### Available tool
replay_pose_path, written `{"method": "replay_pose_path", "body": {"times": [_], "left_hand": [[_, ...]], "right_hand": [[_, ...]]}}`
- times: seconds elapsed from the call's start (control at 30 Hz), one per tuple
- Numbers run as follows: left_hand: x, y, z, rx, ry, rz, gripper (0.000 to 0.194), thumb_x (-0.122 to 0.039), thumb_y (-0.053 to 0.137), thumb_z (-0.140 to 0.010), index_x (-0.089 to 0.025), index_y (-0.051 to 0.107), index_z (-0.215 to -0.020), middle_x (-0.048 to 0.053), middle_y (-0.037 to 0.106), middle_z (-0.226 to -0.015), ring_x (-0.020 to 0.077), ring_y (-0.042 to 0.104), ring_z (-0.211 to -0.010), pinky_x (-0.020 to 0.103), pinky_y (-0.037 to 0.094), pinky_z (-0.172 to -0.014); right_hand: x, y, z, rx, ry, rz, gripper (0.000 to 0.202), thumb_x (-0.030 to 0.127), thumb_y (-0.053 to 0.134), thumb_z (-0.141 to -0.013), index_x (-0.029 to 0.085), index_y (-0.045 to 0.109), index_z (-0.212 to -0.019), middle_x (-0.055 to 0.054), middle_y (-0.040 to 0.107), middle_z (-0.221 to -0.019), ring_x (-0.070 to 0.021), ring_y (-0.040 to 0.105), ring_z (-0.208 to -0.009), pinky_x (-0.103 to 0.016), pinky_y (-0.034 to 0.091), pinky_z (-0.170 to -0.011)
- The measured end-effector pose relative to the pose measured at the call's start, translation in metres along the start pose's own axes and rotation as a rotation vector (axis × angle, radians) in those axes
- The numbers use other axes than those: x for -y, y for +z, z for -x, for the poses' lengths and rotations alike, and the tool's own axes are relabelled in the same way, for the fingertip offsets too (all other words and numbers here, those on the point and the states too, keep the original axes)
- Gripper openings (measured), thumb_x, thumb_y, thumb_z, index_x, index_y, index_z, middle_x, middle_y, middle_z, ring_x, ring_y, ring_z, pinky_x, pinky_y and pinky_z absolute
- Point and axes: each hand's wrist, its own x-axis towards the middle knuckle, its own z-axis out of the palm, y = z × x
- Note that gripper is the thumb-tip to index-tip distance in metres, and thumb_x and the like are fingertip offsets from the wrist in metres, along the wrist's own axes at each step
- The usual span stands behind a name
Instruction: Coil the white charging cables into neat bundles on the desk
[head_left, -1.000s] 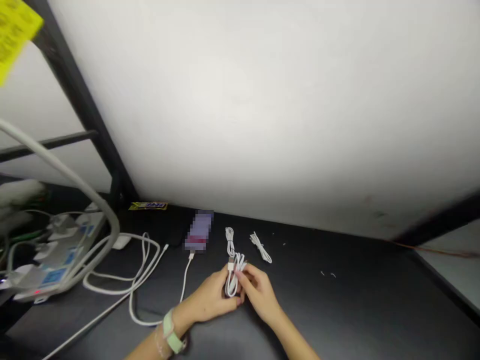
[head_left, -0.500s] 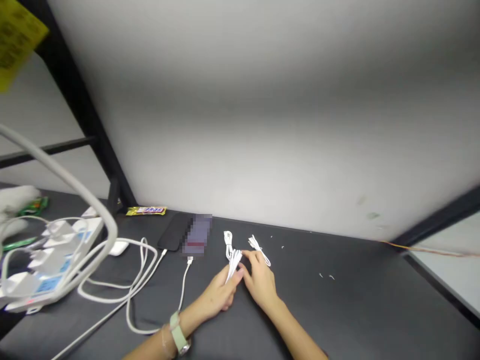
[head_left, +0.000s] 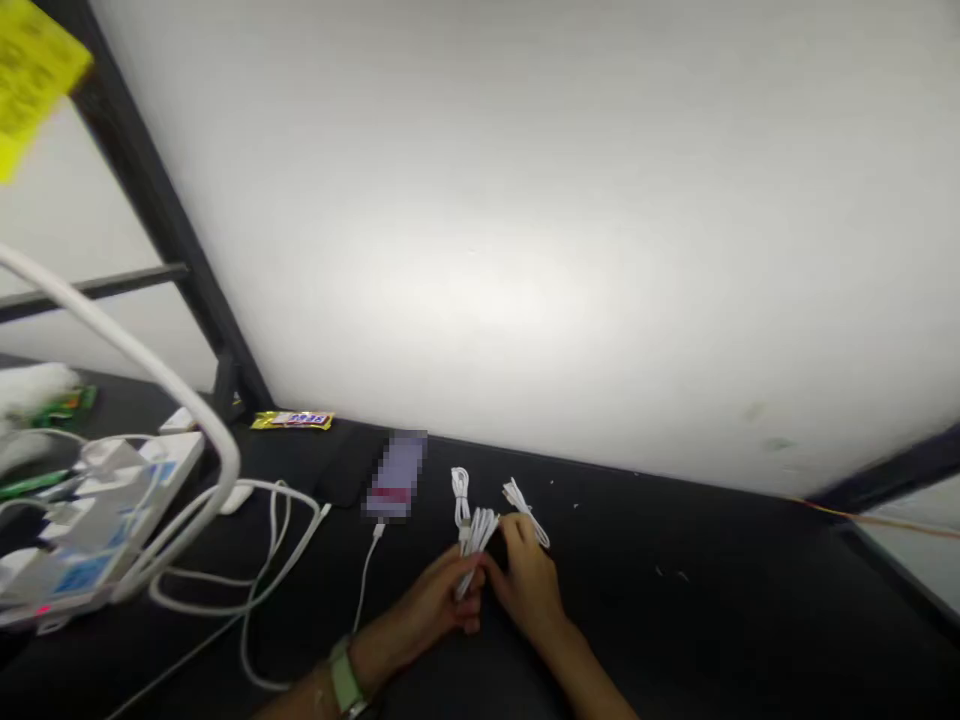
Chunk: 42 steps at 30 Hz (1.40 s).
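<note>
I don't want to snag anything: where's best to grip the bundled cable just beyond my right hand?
Probably its middle, pinched across from the right: the bundled cable lies long and slanted, with its far end loosely splayed, while the held bundle and another white bundle sit to its left.

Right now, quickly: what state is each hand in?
Left hand: closed, holding a coiled white cable.
Right hand: beside the cable; grip cannot be told.

Black desktop [head_left: 720, 630], white cable bundles [head_left: 460, 488], phone [head_left: 397, 474], yellow packet [head_left: 292, 420]
</note>
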Motion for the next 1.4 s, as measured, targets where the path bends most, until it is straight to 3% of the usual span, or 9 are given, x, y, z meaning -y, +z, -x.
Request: {"method": "replay_pose_path", "body": {"times": [0.17,0.3,0.4,0.53,0.7,0.83,1.03,1.27,1.4], "left_hand": [[-0.023,-0.006,0.005,-0.004,0.037,0.014,0.028,-0.036,0.062,-0.075,-0.019,0.047,-0.091,-0.003,0.050,-0.077,0.0057,0.046,-0.051,0.023,0.035,-0.050],[-0.032,-0.009,0.009,0.002,0.046,-0.035,0.025,-0.031,0.063,-0.075,-0.020,0.044,-0.087,-0.006,0.046,-0.071,0.0010,0.031,-0.041,0.019,0.024,-0.043],[-0.030,-0.009,0.008,-0.009,0.034,-0.054,0.030,-0.038,0.062,-0.075,-0.019,0.045,-0.093,-0.008,0.043,-0.067,-0.0004,0.021,-0.040,0.017,0.016,-0.042],[-0.023,-0.008,0.003,-0.047,0.039,-0.108,0.039,-0.048,0.059,-0.076,-0.017,0.048,-0.098,-0.009,0.040,-0.064,0.0002,0.018,-0.039,0.018,0.013,-0.041],[-0.017,-0.009,0.001,-0.097,0.045,-0.210,0.038,-0.036,0.069,-0.069,-0.016,0.049,-0.095,-0.012,0.032,-0.052,0.0014,0.019,-0.040,0.018,0.011,-0.041],[-0.016,-0.011,-0.001,-0.117,0.018,-0.219,0.035,-0.032,0.062,-0.070,-0.017,0.048,-0.098,-0.011,0.033,-0.053,0.0018,0.018,-0.039,0.019,0.012,-0.041],[-0.010,-0.011,-0.005,-0.120,-0.012,-0.223,0.035,-0.047,0.046,-0.077,-0.017,0.047,-0.096,-0.008,0.039,-0.063,0.0019,0.017,-0.039,0.019,0.017,-0.040],[-0.003,-0.008,0.000,-0.148,-0.042,-0.329,0.035,-0.051,0.054,-0.075,-0.019,0.044,-0.085,-0.008,0.036,-0.063,0.0022,0.023,-0.042,0.016,0.016,-0.040],[-0.004,-0.007,0.000,-0.140,-0.078,-0.354,0.035,-0.049,0.057,-0.070,-0.019,0.044,-0.084,-0.009,0.033,-0.059,0.0027,0.021,-0.041,0.015,0.012,-0.038]], "right_hand": [[0.002,0.000,0.000,-0.007,0.019,-0.025,0.020,0.031,0.053,-0.085,0.023,0.055,-0.103,-0.007,0.055,-0.102,-0.0228,0.062,-0.087,-0.032,0.052,-0.064],[0.003,0.001,0.000,-0.024,0.034,-0.025,0.016,0.029,0.053,-0.084,0.021,0.057,-0.098,-0.008,0.055,-0.099,-0.0228,0.062,-0.083,-0.033,0.051,-0.064],[0.004,0.002,0.000,-0.009,0.023,-0.033,0.010,0.026,0.050,-0.086,0.021,0.058,-0.086,-0.006,0.055,-0.094,-0.0205,0.062,-0.076,-0.030,0.049,-0.059],[0.003,0.001,0.002,-0.004,-0.003,-0.077,0.012,0.024,0.046,-0.086,0.019,0.056,-0.082,-0.007,0.054,-0.091,-0.0201,0.060,-0.073,-0.029,0.047,-0.057],[-0.001,-0.006,0.004,-0.046,-0.010,-0.214,0.016,0.029,0.040,-0.090,0.020,0.052,-0.082,-0.006,0.058,-0.081,-0.0197,0.059,-0.069,-0.031,0.046,-0.062],[0.001,-0.010,0.005,-0.102,0.018,-0.359,0.020,0.035,0.040,-0.092,0.020,0.049,-0.081,-0.002,0.056,-0.066,-0.0172,0.057,-0.058,-0.029,0.046,-0.059],[0.015,-0.012,0.011,-0.209,0.062,-0.636,0.018,0.037,0.051,-0.088,0.019,0.054,-0.090,-0.006,0.061,-0.079,-0.0179,0.061,-0.066,-0.028,0.049,-0.060],[0.028,-0.012,0.020,-0.138,-0.200,-0.626,0.008,0.020,0.050,-0.089,0.021,0.056,-0.085,-0.005,0.060,-0.079,-0.0185,0.057,-0.076,-0.030,0.046,-0.068],[0.024,-0.008,0.020,0.004,-0.179,-0.562,0.010,0.022,0.048,-0.089,0.021,0.049,-0.079,-0.003,0.058,-0.076,-0.0157,0.054,-0.068,-0.027,0.044,-0.062]]}}
